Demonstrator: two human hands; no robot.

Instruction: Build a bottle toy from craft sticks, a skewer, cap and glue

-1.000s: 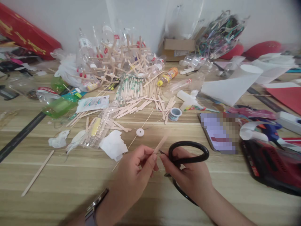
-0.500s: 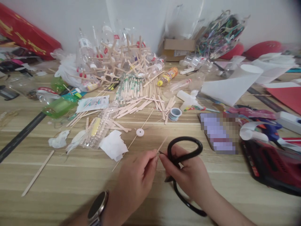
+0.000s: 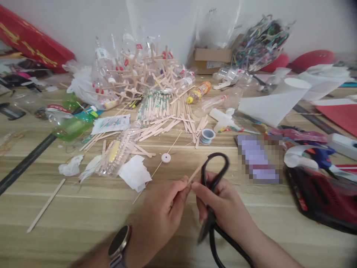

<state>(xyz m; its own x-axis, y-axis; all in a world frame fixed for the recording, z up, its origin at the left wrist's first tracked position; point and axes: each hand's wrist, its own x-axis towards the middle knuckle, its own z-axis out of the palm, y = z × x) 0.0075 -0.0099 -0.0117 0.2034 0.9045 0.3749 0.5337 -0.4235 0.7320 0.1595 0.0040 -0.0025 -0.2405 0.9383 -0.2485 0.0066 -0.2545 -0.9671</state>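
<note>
My left hand (image 3: 167, 201), with a watch (image 3: 119, 241) on its wrist, pinches a thin wooden craft stick (image 3: 195, 174) that points up and to the right. Black-handled scissors (image 3: 212, 217) hang in my right hand (image 3: 227, 203), its fingers closed around them. The blades point down towards me and look blurred. My right thumb and fingertips meet the stick beside my left fingertips. On the table beyond lies a thin skewer with a white disc (image 3: 166, 158) on it. White paper (image 3: 135, 173) lies just past my left hand.
A single craft stick (image 3: 46, 206) lies at the left. Many loose sticks (image 3: 164, 128) and plastic bottles fill the back. A wire spool (image 3: 208, 136), a phone (image 3: 259, 159) with a blurred screen and a red-black case (image 3: 323, 197) stand to the right.
The scissors have turned in my right hand, their blades swinging down and their upper loop shifting left. Both hands stay close together on the stick.
</note>
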